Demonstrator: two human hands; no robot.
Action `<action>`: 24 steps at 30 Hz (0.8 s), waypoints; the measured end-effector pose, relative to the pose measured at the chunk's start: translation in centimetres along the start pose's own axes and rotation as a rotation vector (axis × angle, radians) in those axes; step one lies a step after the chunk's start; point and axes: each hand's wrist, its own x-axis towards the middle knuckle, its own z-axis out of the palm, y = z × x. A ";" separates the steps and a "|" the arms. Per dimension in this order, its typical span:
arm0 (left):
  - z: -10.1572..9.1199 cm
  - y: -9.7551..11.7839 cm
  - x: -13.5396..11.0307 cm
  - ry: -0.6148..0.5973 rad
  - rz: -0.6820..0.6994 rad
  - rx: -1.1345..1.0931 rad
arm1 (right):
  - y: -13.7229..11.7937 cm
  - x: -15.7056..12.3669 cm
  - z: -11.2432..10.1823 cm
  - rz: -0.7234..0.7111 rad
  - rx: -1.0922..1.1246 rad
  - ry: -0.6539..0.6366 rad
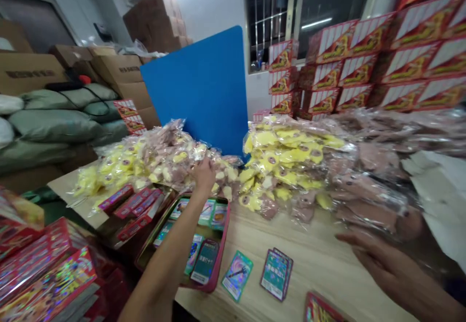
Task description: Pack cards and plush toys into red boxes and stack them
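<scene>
My left hand [204, 175] reaches far forward into a heap of small toys in clear plastic bags [160, 159], yellow and pink. Its fingers are curled down into the bags, and what they grip is hidden. My right hand [378, 261] hovers flat over the wooden table [320, 264] at the right, fingers stretched out and empty, just in front of a second heap of bagged toys [291, 167]. Below my left forearm lies a pink-rimmed tray [223, 249] holding card packs. A green card pack [237, 274] and a small stack of card packs [276, 273] lie on the table.
A blue board [204, 89] stands behind the heaps. Red display boxes [382, 65] are stacked at the back right. More red boxes [43, 268] sit at the lower left. Cardboard cartons [116, 70] and grey-green sacks [54, 123] fill the left. White sheets [440, 191] lie at the right.
</scene>
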 end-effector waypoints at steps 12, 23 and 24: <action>-2.6 7.8 -21.1 -0.973 0.246 -0.992 | -8.8 -3.3 -3.1 0.214 0.625 -0.401; -2.4 9.7 -23.5 -1.277 0.273 -0.914 | -4.8 -11.5 -9.5 0.341 0.628 -0.381; -2.2 9.6 -23.7 -1.236 0.331 -0.860 | -4.4 -12.3 -10.5 0.357 0.590 -0.327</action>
